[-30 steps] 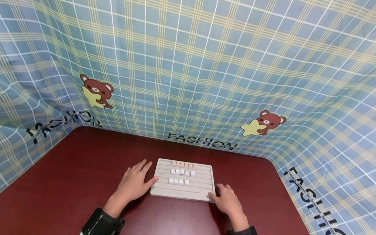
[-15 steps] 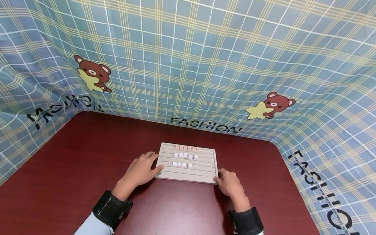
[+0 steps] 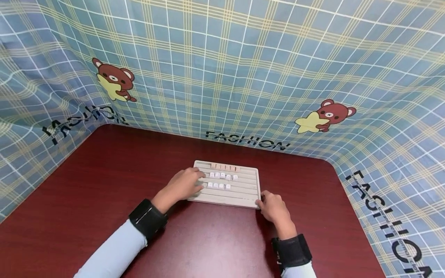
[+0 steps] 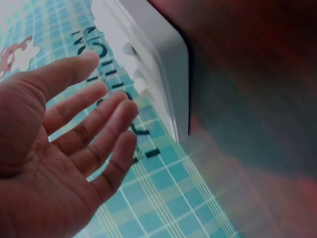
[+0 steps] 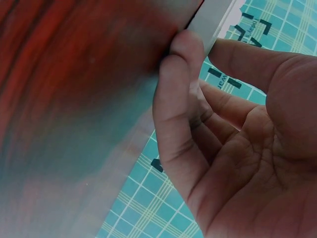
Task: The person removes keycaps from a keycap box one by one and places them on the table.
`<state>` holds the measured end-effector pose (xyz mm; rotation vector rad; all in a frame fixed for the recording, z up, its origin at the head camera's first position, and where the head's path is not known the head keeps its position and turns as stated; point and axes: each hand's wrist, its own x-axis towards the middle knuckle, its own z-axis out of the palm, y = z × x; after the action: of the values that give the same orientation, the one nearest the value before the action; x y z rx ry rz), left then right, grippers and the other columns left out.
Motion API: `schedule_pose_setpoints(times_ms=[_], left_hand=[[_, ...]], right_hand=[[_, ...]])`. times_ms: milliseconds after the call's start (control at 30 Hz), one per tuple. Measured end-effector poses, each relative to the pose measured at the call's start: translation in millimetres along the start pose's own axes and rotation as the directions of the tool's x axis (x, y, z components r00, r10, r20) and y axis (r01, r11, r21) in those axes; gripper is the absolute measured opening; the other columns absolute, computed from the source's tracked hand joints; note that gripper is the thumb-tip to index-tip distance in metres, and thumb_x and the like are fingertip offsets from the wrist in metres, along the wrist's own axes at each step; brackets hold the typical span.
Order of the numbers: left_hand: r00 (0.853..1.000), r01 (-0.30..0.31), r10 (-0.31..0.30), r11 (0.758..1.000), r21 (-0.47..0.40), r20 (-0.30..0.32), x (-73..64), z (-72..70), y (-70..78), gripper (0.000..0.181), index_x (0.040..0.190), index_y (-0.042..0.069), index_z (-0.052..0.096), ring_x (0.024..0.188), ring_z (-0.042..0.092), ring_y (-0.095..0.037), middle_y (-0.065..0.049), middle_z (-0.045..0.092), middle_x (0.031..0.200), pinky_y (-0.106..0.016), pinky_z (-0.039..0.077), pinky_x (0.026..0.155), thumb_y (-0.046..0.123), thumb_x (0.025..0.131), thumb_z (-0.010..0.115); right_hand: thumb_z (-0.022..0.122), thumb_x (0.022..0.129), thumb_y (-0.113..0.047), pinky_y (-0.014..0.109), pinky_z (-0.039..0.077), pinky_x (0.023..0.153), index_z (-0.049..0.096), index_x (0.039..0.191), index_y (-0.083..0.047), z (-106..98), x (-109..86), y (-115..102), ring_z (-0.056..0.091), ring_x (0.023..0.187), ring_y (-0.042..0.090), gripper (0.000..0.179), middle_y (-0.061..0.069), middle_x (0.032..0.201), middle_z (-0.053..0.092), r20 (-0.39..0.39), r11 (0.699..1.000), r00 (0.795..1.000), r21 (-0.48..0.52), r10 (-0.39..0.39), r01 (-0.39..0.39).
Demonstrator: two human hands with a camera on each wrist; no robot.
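One board (image 3: 244,188) — left hand (image 3: 182,184) over edge, right hand (image 3: 274,208) gripping corner

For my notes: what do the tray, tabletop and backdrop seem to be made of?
Tray: probably matte plastic, evenly pale with moulded-looking ridges.
Tabletop: perhaps glossy wood or laminate, showing dark grain and glare.
Backdrop: likely dull printed cloth, hanging in soft folds.
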<state>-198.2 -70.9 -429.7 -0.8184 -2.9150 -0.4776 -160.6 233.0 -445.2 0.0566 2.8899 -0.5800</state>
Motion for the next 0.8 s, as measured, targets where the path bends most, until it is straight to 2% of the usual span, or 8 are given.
schedule_pose_setpoints(times_ms=[133,233,433,567,667,733,800], left_hand=[[0.997,-0.067,0.067,0.998,0.006,0.046,16.5,4.2,1.6,0.022,0.106,0.006,0.072,0.090,0.068,-0.022,-0.008,0.071,0.101,-0.036,0.055,0.072,0.014,0.085,0.072],[0.994,-0.081,0.080,0.997,0.005,0.071,23.0,7.7,1.8,0.019,0.101,0.005,0.073,0.084,0.067,-0.020,-0.007,0.072,0.095,-0.034,0.053,0.068,0.011,0.083,0.071],[0.990,-0.083,0.084,0.996,-0.012,0.113,30.0,11.0,4.2,0.012,0.093,0.007,0.073,0.083,0.064,-0.018,-0.005,0.069,0.090,-0.033,0.052,0.069,0.012,0.083,0.074],[0.986,-0.073,0.076,0.997,-0.027,0.146,33.0,10.8,5.8,0.004,0.085,0.011,0.070,0.073,0.053,-0.011,0.000,0.063,0.080,-0.028,0.044,0.062,0.013,0.084,0.074],[0.986,-0.063,0.067,0.998,-0.031,0.155,34.2,11.5,5.9,0.013,0.074,0.013,0.064,0.067,0.037,-0.010,0.004,0.050,0.070,-0.026,0.032,0.057,0.011,0.083,0.073],[0.986,-0.064,0.067,0.998,-0.025,0.150,34.8,12.6,6.5,0.017,0.070,0.013,0.062,0.066,0.034,-0.010,0.005,0.045,0.068,-0.025,0.029,0.056,0.010,0.082,0.073],[0.988,-0.073,0.074,0.997,-0.016,0.135,35.2,14.2,7.5,0.017,0.070,0.012,0.062,0.066,0.036,-0.010,0.005,0.046,0.068,-0.026,0.031,0.056,0.010,0.082,0.073]], right_hand=[[0.060,0.097,-0.023,0.034,0.046,0.063,0.059,0.128,-0.002,-2.6,1.0,1.4,0.061,0.072,0.019,0.036,0.013,0.099,0.067,0.006,1.000,1.000,-0.008,0.016,-0.016],[0.060,0.097,-0.023,0.035,0.047,0.064,0.058,0.129,-0.003,-3.0,1.5,1.6,0.062,0.075,0.021,0.038,0.014,0.101,0.067,0.016,1.000,1.000,-0.006,0.018,-0.018],[0.060,0.097,-0.023,0.037,0.048,0.063,0.059,0.128,-0.002,-3.4,1.4,2.3,0.063,0.077,0.023,0.037,0.015,0.102,0.067,0.011,1.000,1.000,-0.016,0.012,-0.012],[0.061,0.097,-0.023,0.037,0.048,0.063,0.059,0.127,-0.002,-3.6,0.8,1.3,0.064,0.078,0.024,0.037,0.016,0.104,0.067,0.001,1.000,1.000,-0.016,0.000,0.000],[0.061,0.097,-0.023,0.037,0.048,0.063,0.059,0.127,-0.003,-3.8,0.3,-0.3,0.064,0.079,0.025,0.037,0.018,0.108,0.067,0.006,1.000,1.000,-0.012,0.002,-0.002],[0.061,0.097,-0.023,0.037,0.048,0.063,0.059,0.128,-0.003,-4.2,0.0,-0.6,0.064,0.079,0.025,0.037,0.018,0.109,0.066,0.009,1.000,1.000,-0.012,0.005,-0.005],[0.060,0.097,-0.024,0.037,0.048,0.063,0.059,0.128,-0.003,-4.6,-0.1,0.0,0.064,0.079,0.025,0.037,0.019,0.110,0.066,0.010,1.000,1.000,-0.014,0.009,-0.009]])
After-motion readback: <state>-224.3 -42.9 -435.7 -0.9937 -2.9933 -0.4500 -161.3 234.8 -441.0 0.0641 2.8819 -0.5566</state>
